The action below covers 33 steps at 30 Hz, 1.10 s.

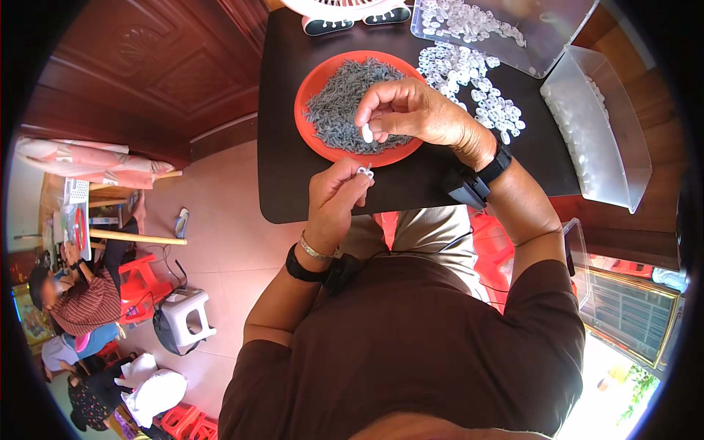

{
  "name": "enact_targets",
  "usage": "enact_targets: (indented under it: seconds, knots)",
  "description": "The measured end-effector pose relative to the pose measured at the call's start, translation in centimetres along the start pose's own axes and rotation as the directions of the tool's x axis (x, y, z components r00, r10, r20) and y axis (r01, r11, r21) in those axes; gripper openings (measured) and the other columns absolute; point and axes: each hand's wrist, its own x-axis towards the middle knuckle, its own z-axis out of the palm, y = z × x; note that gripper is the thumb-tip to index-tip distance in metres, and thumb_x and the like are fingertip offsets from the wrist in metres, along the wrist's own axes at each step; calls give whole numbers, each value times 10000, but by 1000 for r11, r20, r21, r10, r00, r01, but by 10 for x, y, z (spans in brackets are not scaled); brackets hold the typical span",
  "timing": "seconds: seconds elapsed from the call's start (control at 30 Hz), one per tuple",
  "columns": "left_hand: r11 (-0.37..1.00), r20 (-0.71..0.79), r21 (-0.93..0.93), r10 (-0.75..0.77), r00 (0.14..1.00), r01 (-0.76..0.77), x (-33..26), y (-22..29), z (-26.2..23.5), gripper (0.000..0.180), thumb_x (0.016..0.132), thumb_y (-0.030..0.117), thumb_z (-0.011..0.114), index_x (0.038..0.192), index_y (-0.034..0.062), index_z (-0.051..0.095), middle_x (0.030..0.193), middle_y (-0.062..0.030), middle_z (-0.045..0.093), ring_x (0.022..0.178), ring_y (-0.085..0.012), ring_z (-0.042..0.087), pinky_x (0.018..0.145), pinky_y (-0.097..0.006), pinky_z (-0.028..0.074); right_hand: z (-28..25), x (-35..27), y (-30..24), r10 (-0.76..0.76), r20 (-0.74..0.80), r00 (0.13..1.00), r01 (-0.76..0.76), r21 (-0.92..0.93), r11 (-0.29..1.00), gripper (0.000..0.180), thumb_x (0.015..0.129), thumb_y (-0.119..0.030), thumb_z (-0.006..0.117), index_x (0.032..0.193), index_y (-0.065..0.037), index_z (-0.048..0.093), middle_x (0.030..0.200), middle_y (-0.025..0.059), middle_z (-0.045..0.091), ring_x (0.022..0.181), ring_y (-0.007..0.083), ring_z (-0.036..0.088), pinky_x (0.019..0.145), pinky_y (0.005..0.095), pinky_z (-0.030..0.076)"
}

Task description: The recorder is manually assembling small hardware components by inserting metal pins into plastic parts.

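Observation:
My left hand (338,192) pinches a small white plastic piece with two holes (365,173) between thumb and forefinger, just off the near rim of a red round plate (302,110). Above that plate, my right hand (408,114) has its fingers curled around a small white oval piece (367,133), which sticks out below the fingertips. The two hands are a short way apart. Many thin grey screw-like pieces (339,95) are heaped on the plate. Beside it on the dark table (282,183) lies a loose pile of white two-holed pieces (499,110).
At the back right lies a clear plastic box (546,51) with more white pieces in it. A translucent bin (623,161) with white contents stands at the right edge. A fan base (348,9) is at the far edge. Other people and red stools (139,286) are at the left.

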Motion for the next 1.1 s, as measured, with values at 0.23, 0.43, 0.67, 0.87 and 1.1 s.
enact_targets:
  seconds: [0.23, 0.43, 0.67, 0.87, 1.1]
  knots:
    - [991, -80, -133, 2, 997, -13, -2, -1, 6, 197, 893, 156, 478, 848, -12, 569, 768, -116, 620, 603, -149, 570, 530, -224, 404, 27, 1, -2, -41, -40, 998, 35, -141, 989, 128, 862, -24, 620, 988, -15, 642, 869, 6, 645, 827, 69, 588, 748, 224, 478]
    - [939, -94, -341, 15, 995, -47, 3, -1, 0, 203, 898, 185, 478, 868, 0, 555, 859, -166, 643, 660, -174, 589, 576, -244, 436, 21, -1, -3, -17, -24, 1000, 13, -155, 988, 88, 858, -23, 624, 933, -5, 667, 840, 13, 658, 812, 69, 604, 743, 218, 486]
    - [935, -114, -346, 45, 992, -82, 2, -1, 1, 201, 890, 185, 485, 846, 4, 559, 820, -152, 639, 625, -158, 570, 555, -238, 419, 16, 3, 2, 143, -39, 989, -145, -46, 988, 117, 847, -103, 661, 912, -11, 629, 783, 9, 638, 700, 50, 592, 622, 196, 482]
    - [988, -150, -125, -108, 983, 89, 2, 8, 8, 181, 883, 169, 471, 793, 27, 538, 646, -55, 542, 514, -109, 487, 473, -216, 341, 11, 0, -4, 151, -114, 982, -142, 86, 986, 139, 859, -150, 655, 924, -31, 625, 787, 11, 644, 668, 59, 596, 587, 187, 483]
    - [985, -225, -140, -133, 965, 103, 5, 16, 15, 158, 870, 118, 514, 742, 29, 541, 576, 8, 491, 483, -46, 400, 450, -199, 290, 12, -4, -10, 133, -130, 983, -116, 128, 985, 127, 867, -142, 640, 928, -32, 624, 790, 16, 650, 673, 63, 604, 586, 190, 489]
